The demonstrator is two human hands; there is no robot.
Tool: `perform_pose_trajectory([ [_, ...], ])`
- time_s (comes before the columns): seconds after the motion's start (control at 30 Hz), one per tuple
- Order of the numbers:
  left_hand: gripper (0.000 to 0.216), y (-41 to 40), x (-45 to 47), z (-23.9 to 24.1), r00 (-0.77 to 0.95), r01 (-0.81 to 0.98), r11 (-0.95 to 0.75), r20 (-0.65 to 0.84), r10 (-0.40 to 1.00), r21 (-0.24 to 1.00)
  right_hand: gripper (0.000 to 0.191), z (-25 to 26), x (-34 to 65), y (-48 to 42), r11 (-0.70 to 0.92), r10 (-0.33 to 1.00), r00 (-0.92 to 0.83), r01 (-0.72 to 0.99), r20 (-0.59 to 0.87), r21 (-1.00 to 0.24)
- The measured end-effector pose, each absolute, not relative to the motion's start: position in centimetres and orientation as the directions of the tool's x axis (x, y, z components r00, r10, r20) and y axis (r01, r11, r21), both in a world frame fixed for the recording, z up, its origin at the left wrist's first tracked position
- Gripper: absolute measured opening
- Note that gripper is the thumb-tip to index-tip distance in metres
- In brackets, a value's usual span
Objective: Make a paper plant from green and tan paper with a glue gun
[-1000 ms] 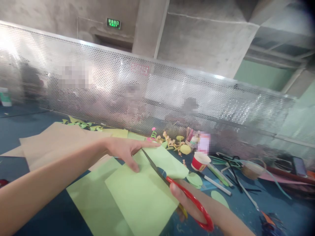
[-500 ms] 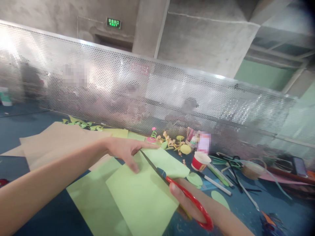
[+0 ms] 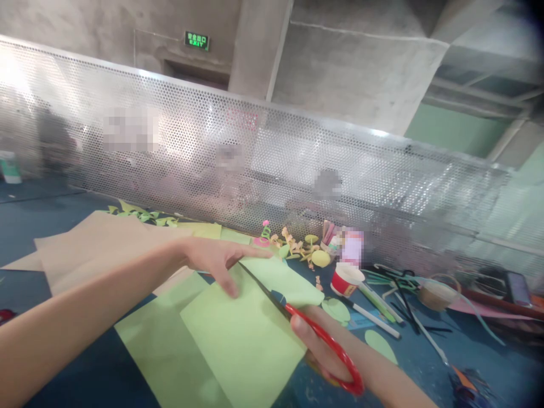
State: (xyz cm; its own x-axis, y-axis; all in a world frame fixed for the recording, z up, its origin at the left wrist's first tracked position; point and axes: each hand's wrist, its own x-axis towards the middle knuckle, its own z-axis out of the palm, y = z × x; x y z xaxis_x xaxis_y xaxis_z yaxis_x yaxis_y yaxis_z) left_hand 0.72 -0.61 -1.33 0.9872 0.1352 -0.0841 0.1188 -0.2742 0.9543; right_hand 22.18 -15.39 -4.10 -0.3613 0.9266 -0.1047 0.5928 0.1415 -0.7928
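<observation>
Pale green, the paper sheet [image 3: 242, 334] sits in the near middle of the scene, above the blue tabletop [image 3: 51, 209], overlapping a second green sheet [image 3: 153, 334] that lies flat beneath it to the left. The left hand [image 3: 216, 260] grasps the sheet at its far left edge, thumb pressed on top and forefinger stretched out to the right along the far edge. The right hand [image 3: 323, 354] is clenched through the red loops of the scissors [image 3: 293, 314], to the near right. Their dark blades run up and leftward across the sheet, the tip ending just beside the left forefinger; whether the blades are parted is too blurred to tell.

Brown paper sheets [image 3: 93, 243] spread out at far left. Right of the hands stand a red paper cup [image 3: 345, 279], with pens [image 3: 376, 319] and green oval cut-outs [image 3: 335, 310] near it. Curled paper scraps [image 3: 293, 245] lie against the perforated metal screen [image 3: 255, 164] along the table's far side.
</observation>
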Motion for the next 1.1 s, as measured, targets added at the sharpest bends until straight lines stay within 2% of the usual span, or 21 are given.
perform_pose_trajectory([
  [0.37, 0.092, -0.4, 0.7, -1.4, 0.984, 0.125, -0.373, -0.068, 0.163, 0.92, 0.06, -4.2, 21.8, -15.6, -0.031, 0.963, -0.191, 0.617, -0.188, -0.787],
  [0.57, 0.094, -0.6, 0.9, -1.5, 0.987, 0.114, -0.35, -0.066, 0.146, 0.93, 0.059, -3.2, 21.7, -15.8, -0.089, 0.914, -0.267, 0.602, -0.305, -0.794],
  [0.87, 0.097, -0.8, 1.3, -1.6, 0.99, 0.118, -0.26, -0.092, 0.111, 0.958, 0.056, -2.5, 21.5, -16.2, -0.01, 0.914, -0.323, 0.588, -0.247, -0.809],
  [1.1, 0.095, -0.6, 1.1, -1.7, 0.99, 0.117, -0.288, -0.087, 0.114, 0.95, 0.06, -2.7, 21.1, -15.9, -0.061, 0.946, -0.215, 0.621, -0.244, -0.782],
])
